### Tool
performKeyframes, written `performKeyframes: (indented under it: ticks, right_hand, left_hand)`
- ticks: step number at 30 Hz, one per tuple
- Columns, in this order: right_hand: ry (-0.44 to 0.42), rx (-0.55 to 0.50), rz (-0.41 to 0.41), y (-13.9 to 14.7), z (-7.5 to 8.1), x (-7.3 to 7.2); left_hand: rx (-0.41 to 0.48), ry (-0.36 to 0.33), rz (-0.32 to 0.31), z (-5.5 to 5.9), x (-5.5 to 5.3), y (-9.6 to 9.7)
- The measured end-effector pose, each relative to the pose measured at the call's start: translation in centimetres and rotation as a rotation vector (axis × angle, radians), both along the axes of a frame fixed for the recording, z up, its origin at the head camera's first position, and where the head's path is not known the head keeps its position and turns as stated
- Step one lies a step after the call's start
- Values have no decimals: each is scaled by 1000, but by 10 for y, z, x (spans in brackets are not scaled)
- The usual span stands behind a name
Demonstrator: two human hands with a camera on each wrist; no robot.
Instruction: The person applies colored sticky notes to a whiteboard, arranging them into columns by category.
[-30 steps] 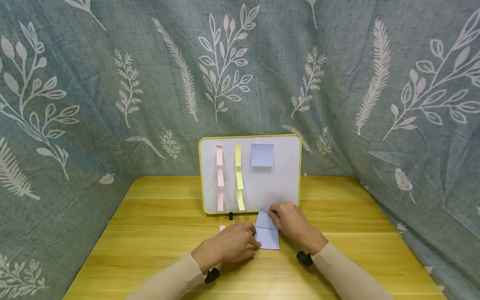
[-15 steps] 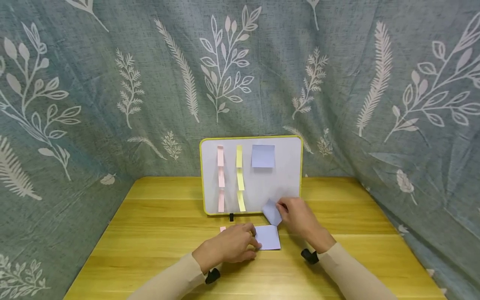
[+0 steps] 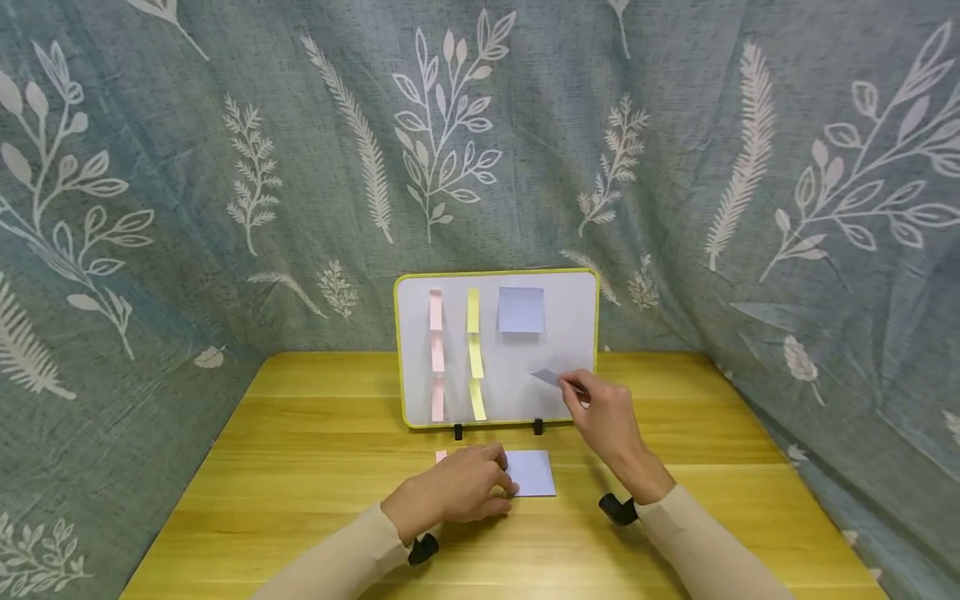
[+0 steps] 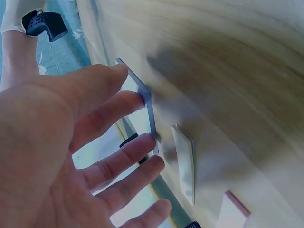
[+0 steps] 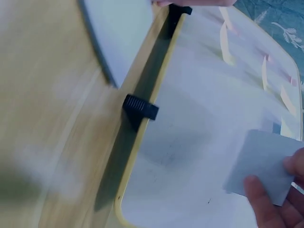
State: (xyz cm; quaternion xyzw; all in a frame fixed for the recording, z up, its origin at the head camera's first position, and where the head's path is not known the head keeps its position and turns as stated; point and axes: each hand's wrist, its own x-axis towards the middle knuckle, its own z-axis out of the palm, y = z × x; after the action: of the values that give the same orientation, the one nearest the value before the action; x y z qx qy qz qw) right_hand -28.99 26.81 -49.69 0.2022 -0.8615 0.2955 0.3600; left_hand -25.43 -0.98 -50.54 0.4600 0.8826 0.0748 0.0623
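My right hand pinches a loose blue sticky note by its edge, in front of the whiteboard's lower right. In the right wrist view this note is between thumb and fingers, before the board's white surface. My left hand rests at the left side of a blue sticky note pad lying on the table, its extended fingertips touching the pad's edge. Another blue sticky note is stuck on the upper right of the board.
Narrow pink strips and yellow strips hang in two columns on the board. Black feet hold its lower edge. A pink pad and a yellowish pad lie by my left hand. Patterned curtain surrounds the wooden table.
My right hand has peeled the blue sticky note off the pad and lifted it up toward the board, tilting it nearly edge-on. My left hand has stayed at the pad.
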Motion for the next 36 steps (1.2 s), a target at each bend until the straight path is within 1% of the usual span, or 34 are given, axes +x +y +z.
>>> performKeyframes:
  ticks: [4,7,11,15,17,19,23,25,27,29,32,33,36]
  right_hand:
    - [78,-63,35,-9,5,-2]
    - [118,-92,61,-15,5,-5]
    - [126,-76,71,-21,3,-11]
    - [120,-67,84,-26,-1,-14]
    - [135,-62,92,-29,-2,-16]
    - [159,-55,101,-31,-2,-18]
    - [198,-43,108,-36,-2,-23]
    - [204,-38,104,-38,-1,-26]
    - [198,-26,96,-41,-1,-28]
    - [190,-21,91,-42,-1,-29]
    - [180,-24,87,-44,-1,-31]
    - [175,-28,88,-44,-1,-31]
    - [157,-40,89,-45,0,-32]
  left_hand:
    - [-7,-10,20,1,1,-1]
    - [-22,-6,26,3,0,0]
    - [-33,5,19,4,-3,-1]
    - [4,11,7,2,-7,-6]
    - [56,18,-3,3,-9,-9]
    - [116,46,-5,7,-13,-11]
    - [282,95,12,19,-20,-14]
    - [376,138,19,26,-24,-17]
    - [470,198,17,34,-29,-19]
    - [557,286,15,42,-35,-21]
    - [660,392,34,55,-44,-23]
    - [690,417,42,60,-47,-24]
    - [749,472,97,72,-57,-25]
